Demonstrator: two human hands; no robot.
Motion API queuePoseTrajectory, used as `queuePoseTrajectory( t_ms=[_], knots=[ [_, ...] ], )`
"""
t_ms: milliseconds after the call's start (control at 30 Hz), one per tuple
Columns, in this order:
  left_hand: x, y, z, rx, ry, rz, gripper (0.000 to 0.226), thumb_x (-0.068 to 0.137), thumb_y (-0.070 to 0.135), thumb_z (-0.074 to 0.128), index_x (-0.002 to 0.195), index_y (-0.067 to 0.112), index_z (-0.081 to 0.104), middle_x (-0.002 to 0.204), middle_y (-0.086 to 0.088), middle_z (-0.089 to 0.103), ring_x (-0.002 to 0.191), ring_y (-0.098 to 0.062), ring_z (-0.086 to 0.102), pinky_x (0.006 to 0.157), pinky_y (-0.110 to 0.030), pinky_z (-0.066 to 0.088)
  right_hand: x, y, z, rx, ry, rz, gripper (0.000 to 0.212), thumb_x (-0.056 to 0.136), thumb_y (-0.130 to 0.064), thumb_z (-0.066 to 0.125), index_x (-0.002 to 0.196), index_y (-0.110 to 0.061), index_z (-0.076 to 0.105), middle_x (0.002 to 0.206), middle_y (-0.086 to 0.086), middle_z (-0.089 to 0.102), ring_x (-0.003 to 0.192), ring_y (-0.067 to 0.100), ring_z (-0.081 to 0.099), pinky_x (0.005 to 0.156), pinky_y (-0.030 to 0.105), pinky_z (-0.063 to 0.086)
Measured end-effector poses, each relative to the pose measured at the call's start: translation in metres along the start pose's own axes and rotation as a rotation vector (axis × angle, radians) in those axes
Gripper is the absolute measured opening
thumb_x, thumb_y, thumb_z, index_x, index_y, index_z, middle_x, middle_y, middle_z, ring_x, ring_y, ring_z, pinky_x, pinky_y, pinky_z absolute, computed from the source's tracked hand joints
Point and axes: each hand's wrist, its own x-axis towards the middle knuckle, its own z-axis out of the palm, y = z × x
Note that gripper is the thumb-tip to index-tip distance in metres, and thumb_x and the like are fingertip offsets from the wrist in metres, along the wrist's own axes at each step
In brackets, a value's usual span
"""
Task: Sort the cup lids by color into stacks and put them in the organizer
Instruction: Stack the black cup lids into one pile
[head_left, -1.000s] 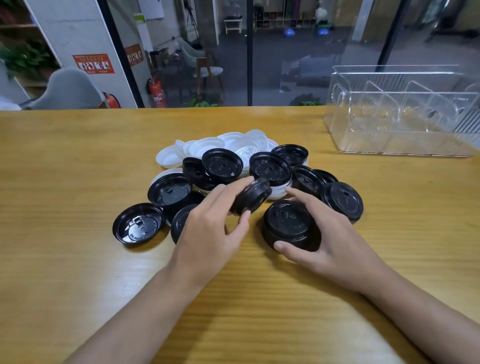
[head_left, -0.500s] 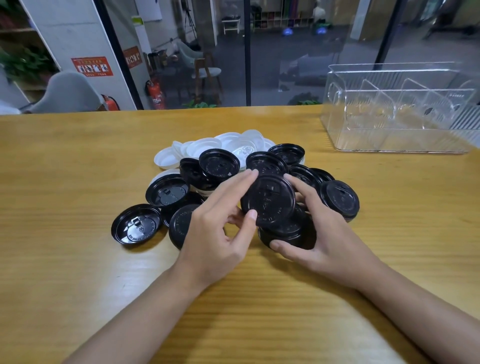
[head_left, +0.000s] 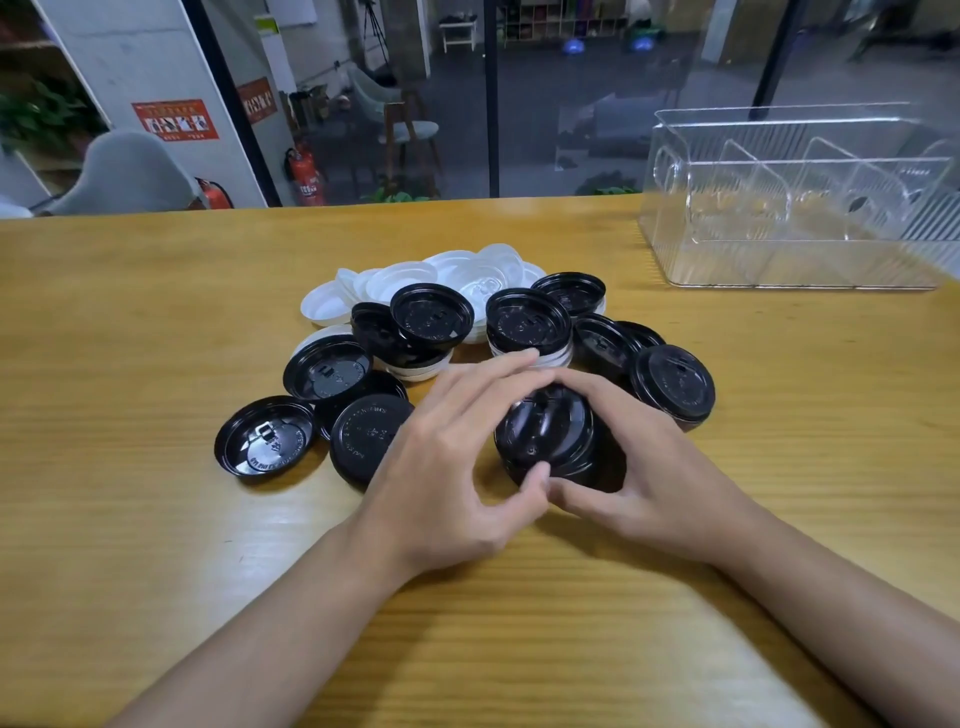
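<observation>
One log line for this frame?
step: stacking | left hand: holds black stack | right hand: holds black stack | white lids: unsorted pile | organizer: no lids

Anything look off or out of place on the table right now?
Nothing damaged or spilled. Colors are mixed: one black lid sits atop white lids, and an upturned black lid lies left of the black stack held by the left hand and right hand.

An office-style shared workspace: a long yellow-brown wooden table (head_left: 156, 322) faces a black-framed glass partition (head_left: 597, 114); past it are a grey moulded shell chair (head_left: 124, 174), a red fire extinguisher (head_left: 306, 174), an orange printed notice (head_left: 176, 120) and white cubby shelving (head_left: 561, 15)
</observation>
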Motion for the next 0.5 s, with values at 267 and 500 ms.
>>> queuePoseTrajectory(
  t_ms=[267, 500],
  knots=[
    [-0.0018, -0.0035, 0.002, -0.088, 0.009, -0.072, 0.073, 0.082, 0.023, 0.087, 0.147, 0.021, 0.054, 0.138, 0.013, 0.063, 0.13, -0.01, 0.06, 0.105, -0.028, 0.052, -0.0023, 0.0013, -0.0008, 0.048, 0.001, 0.07, 0.1, 0.081, -0.026, 0.089, 0.161, -0.029, 0.03, 0.138, -0.03, 0.057, 0.13, -0.002, 0.058, 0.104, 0.011, 0.04],
    [-0.0051, -0.0011, 0.0047, -0.031, -0.005, -0.11, 0.065, 0.088, 0.05, 0.079, 0.144, 0.026, 0.056, 0.13, 0.027, 0.058, 0.121, -0.001, 0.055, 0.101, -0.011, 0.04, -0.002, 0.0015, 0.0004, 0.017, 0.002, 0.0, 0.077, 0.084, -0.023, 0.086, 0.151, -0.025, 0.048, 0.141, -0.015, 0.059, 0.132, 0.008, 0.059, 0.107, 0.029, 0.048]
  ],
)
